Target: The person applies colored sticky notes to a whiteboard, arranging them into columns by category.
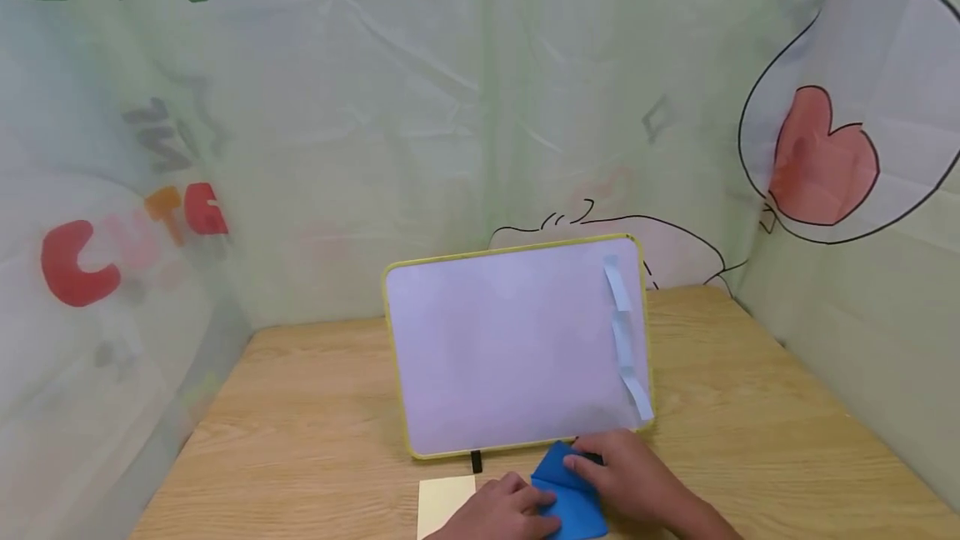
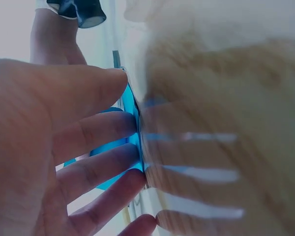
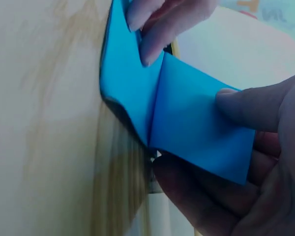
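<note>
A sheet of blue paper [image 1: 579, 515] with a crease across it lies on the table before the whiteboard. My right hand [image 1: 633, 473] pinches its raised flap [image 3: 199, 120], thumb on the upper face and fingers beneath. Fingers of my left hand [image 1: 510, 511] press down on the flatter part of the sheet, left of the fold. From the left wrist, those fingers look fairly straight, tips at the paper's edge [image 2: 132, 101] close to the tabletop.
Behind the hands a yellow-rimmed whiteboard [image 1: 510, 348] leans upright, with pale blue strips [image 1: 623, 336] down its right side. A cream paper [image 1: 442, 498] lies beside the left hand on the wooden table [image 1: 300, 432]. Printed curtains [image 1: 360, 132] enclose the table.
</note>
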`<state>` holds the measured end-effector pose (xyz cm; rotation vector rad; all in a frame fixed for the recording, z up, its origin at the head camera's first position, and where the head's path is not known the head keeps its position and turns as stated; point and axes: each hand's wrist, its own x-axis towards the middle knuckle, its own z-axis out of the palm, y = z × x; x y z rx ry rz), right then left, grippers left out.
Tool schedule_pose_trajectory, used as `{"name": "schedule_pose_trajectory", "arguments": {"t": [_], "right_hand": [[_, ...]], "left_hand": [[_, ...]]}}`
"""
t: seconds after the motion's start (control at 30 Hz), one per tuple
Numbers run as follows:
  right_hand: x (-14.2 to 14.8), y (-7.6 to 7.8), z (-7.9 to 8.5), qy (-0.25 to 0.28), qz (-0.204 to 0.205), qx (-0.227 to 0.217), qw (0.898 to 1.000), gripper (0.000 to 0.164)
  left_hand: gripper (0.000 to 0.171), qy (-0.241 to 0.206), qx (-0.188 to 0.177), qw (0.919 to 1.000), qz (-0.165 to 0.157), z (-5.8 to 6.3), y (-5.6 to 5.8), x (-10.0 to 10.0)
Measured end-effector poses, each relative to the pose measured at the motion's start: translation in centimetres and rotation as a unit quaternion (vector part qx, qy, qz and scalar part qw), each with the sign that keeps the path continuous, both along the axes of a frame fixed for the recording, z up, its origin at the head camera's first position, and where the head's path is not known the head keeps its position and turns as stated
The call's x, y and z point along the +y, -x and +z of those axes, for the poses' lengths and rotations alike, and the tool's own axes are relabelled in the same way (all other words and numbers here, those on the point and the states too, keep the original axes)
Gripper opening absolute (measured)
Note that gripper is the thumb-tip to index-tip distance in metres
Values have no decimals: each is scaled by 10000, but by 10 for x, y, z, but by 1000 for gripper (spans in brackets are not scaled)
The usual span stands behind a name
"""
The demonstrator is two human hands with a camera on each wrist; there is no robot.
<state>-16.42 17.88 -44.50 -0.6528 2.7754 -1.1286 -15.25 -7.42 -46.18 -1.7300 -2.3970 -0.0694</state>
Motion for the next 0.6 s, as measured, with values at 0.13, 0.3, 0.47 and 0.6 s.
{"name": "schedule_pose_trajectory", "arguments": {"t": [0.13,0.3,0.47,0.6], "right_hand": [[1,2,-2,227,23,-27,9997,30],[1,4,-3,413,77,-33,9991,35],[4,5,-5,448,13,-205,9988,38],[8,7,-5,377,-75,-260,9989,40]], "left_hand": [[38,123,-121,9998,50,2,-2,-2],[40,238,-303,9993,16,2,-1,-3],[38,242,-182,9995,-99,0,1,-1],[40,359,-264,9990,-57,2,1,3]]}}
